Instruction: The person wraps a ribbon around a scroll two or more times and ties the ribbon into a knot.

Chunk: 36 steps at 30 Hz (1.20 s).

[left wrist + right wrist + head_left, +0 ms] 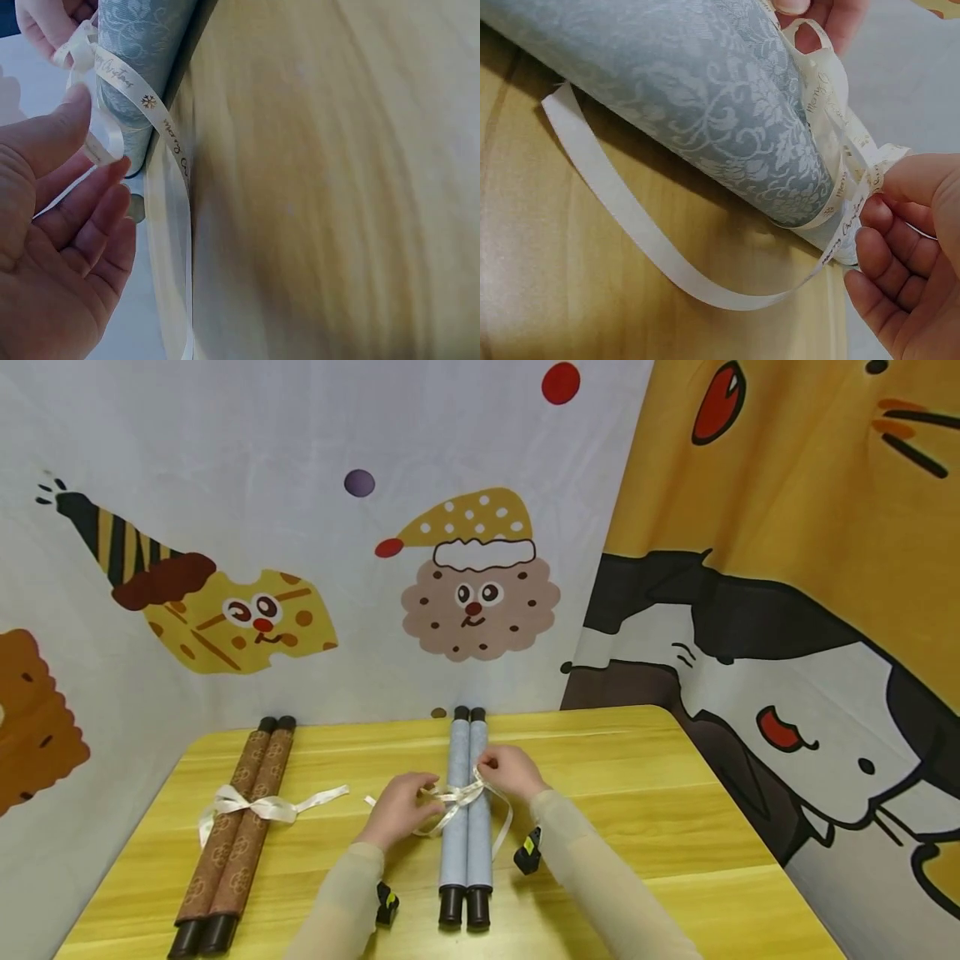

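Two light-blue patterned rolls (456, 843) with dark end caps lie side by side on the table, wrapped about their middle by a white ribbon (463, 793) printed with gold writing. My right hand (516, 772) pinches the ribbon between thumb and fingertips on the rolls' right side. A long ribbon tail (660, 262) hangs from there in a curve. From the left side, my left hand (401, 808) reaches to the knot with thumb and fingers apart. A ribbon loop (112, 142) lies at its fingertips in the left wrist view. Another tail runs down beside that hand.
To the left lie two brown patterned rolls (232, 852), bound with a white ribbon bow (270, 808). The yellow wood-grain table (637, 843) ends at the back against a cloth (300, 427) with cartoon prints. Small black devices are on both wrists.
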Available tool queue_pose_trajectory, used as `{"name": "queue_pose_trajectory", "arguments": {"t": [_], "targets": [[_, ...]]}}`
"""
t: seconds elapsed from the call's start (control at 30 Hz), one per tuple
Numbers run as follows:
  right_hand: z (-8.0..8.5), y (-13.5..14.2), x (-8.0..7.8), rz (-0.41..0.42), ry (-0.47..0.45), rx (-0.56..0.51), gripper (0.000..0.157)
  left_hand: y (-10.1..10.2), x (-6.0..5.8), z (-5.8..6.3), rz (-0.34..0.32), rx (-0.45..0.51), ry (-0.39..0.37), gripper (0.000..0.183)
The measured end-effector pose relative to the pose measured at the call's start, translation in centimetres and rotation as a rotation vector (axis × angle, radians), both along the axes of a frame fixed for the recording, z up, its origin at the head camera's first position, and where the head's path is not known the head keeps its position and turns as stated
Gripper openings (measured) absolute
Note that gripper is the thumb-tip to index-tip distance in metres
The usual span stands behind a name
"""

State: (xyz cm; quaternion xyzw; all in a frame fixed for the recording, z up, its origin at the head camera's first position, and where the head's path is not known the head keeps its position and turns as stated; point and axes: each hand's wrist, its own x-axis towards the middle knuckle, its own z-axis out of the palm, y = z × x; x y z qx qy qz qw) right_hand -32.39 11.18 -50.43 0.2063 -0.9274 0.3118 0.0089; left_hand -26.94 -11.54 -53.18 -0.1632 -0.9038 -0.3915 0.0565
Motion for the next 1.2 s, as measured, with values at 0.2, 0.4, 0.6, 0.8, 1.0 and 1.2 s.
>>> {"name": "queue_pose_trajectory", "arguments": {"t": [0.2, 0.4, 0.6, 0.8, 1.0, 1.2], "targets": [[-0.6, 0.5, 0.0, -0.015, 0.001, -0.069, 0.012, 0.1, -0.3, 0.0, 0.01, 0.167, -0.135, 0.031], [-0.8, 0.4, 0.1, -0.032, -0.022, -0.083, 0.01, 0.3, -0.3, 0.1, 0.031, 0.23, -0.163, 0.024], [-0.6, -0.3, -0.2, -0.01, -0.006, -0.053, 0.01, 1.0, -1.1, 1.6, 0.104, 0.158, -0.045, 0.026], [-0.4, -1.0, -0.4, -0.021, 0.028, -0.051, 0.008, 2.4, -2.3, 3.0, 0.077, 0.214, -0.143, 0.022], [-0.2, -1.7, -0.4, -0.026, 0.034, -0.036, 0.008, 3.2, -3.3, 3.4, 0.109, 0.234, -0.262, 0.023], [0.1, -2.1, -0.4, -0.009, 0.005, -0.06, 0.006, 3.4, -3.7, 3.4, 0.119, 0.234, -0.308, 0.018]]}}
